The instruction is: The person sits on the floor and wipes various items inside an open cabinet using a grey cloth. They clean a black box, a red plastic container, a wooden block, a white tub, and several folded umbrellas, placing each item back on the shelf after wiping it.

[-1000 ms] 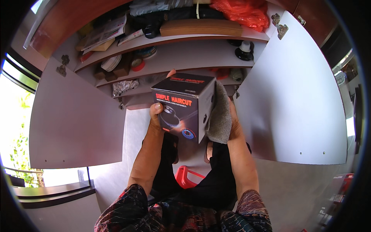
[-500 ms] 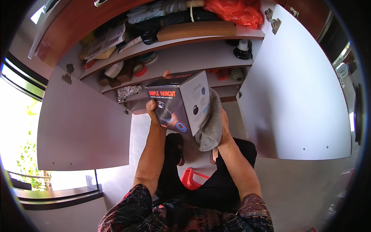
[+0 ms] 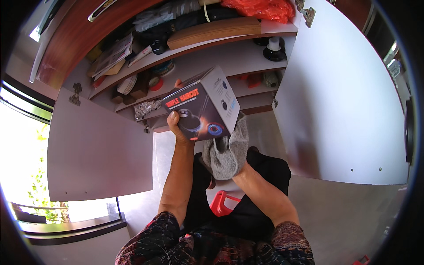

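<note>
1. The dark box (image 3: pixel 201 108) was tilted just off the middle of the view, toward 11 o'clock; its back and underside were hidden.
2. The left hand (image 3: pixel 178 129) was clamped on it, thumb across the front, other fingers mostly lost behind.
3. At the box's 5 o'clock, a grey cloth (image 3: pixel 227 160) covered most of the right hand (image 3: pixel 241 172), so its grip could not be told.
4. At 1 o'clock, a red plastic bag (image 3: pixel 264 9) was cut off above.
</note>
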The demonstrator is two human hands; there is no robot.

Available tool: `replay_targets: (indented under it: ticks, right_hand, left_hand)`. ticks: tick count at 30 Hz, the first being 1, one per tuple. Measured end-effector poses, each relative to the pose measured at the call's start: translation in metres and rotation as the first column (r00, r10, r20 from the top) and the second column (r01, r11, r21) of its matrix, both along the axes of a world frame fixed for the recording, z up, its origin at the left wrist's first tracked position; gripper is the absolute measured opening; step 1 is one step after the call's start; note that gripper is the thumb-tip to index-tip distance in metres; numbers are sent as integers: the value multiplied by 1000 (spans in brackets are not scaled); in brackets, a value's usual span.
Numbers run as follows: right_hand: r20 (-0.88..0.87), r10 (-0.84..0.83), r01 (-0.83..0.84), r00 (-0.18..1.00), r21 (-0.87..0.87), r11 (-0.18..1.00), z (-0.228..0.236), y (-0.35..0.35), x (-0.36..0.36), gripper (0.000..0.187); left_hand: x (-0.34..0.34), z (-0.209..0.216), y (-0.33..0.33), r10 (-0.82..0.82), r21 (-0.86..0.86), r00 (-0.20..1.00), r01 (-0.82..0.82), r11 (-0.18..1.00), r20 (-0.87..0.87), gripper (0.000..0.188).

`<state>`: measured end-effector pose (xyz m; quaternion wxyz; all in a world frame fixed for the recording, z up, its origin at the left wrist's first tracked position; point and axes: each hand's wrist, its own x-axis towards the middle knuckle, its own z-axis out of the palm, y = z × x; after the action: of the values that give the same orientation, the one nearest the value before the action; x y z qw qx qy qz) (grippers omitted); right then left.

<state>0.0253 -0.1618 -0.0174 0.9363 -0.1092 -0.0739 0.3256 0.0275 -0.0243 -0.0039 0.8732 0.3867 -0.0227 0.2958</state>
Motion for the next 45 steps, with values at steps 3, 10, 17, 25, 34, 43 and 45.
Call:
replay_targets:
  ticks: [3, 10, 17, 25, 34, 43, 45]
  right_hand:
    - [88, 153, -148, 984, -60, 987, -16, -9, -8, 34]
    - [-352, 181, -172, 918, 57, 983, 9, -23, 14, 42]
    - [544, -425, 682, 724, -472, 558, -1, -16, 50, 38]
    - [852, -379, 922, 360, -265, 282, 15, -34, 62, 46]
    - [963, 220, 987, 157, -162, 5, 17, -37, 80, 39]
    - [735, 654, 978, 181, -67, -196, 11, -37, 90, 32]
    - [837, 435, 943, 332, -306, -132, -4, -37, 92, 31]
  left_hand:
    - [3, -1, -2, 155, 57, 980, -149, 987, -126, 60]
    - [13, -9, -7, 163, -97, 971, -182, 978, -173, 43]
    - [11, 6, -43, 269, 531, 963, -214, 820, -27, 109]
    - [-3, 29, -33, 133, 169, 975, -103, 980, -179, 89]
    - [-17, 9, -5, -599, -428, 796, 514, 743, -83, 69]
    - [-19, 4, 1, -645, -573, 728, 432, 696, -234, 57]
    - [-18, 8, -3, -605, -599, 770, 392, 698, -202, 62]
